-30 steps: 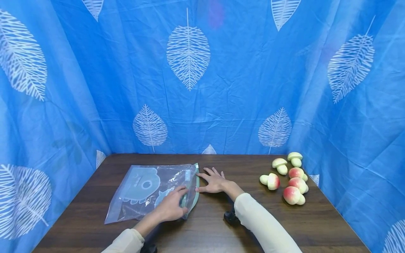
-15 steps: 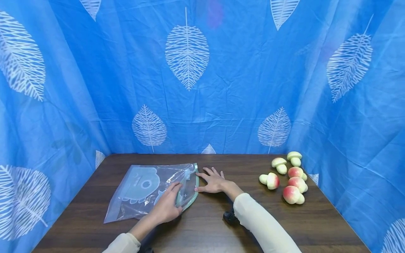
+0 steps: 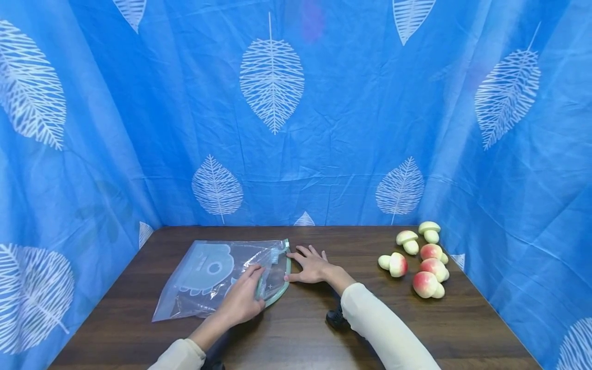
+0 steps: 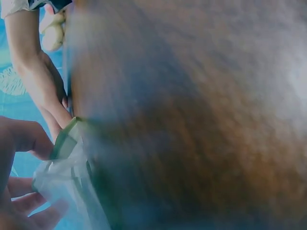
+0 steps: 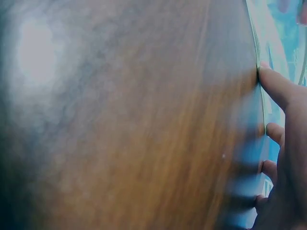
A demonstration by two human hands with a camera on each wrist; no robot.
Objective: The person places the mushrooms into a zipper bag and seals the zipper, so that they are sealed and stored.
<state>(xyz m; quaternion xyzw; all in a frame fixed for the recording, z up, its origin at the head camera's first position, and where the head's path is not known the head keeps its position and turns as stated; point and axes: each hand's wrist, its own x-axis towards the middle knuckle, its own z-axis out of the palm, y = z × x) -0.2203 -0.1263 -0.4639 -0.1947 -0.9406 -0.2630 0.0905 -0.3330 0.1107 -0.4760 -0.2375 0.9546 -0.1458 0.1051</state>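
Note:
A clear zip bag point(image 3: 187, 285) with a pale printed animal figure and a green-edged mouth lies flat on the wooden table, its mouth facing right. My left hand point(image 3: 241, 302) pinches the upper layer of the mouth and draws it back from the lower one. In the left wrist view, the thumb and fingers of the left hand point(image 4: 19, 148) bend around the green edge point(image 4: 67, 139). My right hand point(image 3: 311, 267) is spread, palm down, its thumb and index fingertip pressing the lower edge of the mouth. The right wrist view shows those fingertips point(image 5: 264, 72) along that edge.
Several toy mushrooms, some with red caps point(image 3: 424, 284) and some with pale caps point(image 3: 407, 237), lie at the table's right side. A blue leaf-print curtain point(image 3: 342, 128) encloses the back and both sides. A black object point(image 3: 336, 318) shows under the right forearm.
My left hand has moved slightly left and up, pulling the bag's upper layer back so the mouth gapes wider. The right hand has stayed in place on the lower edge.

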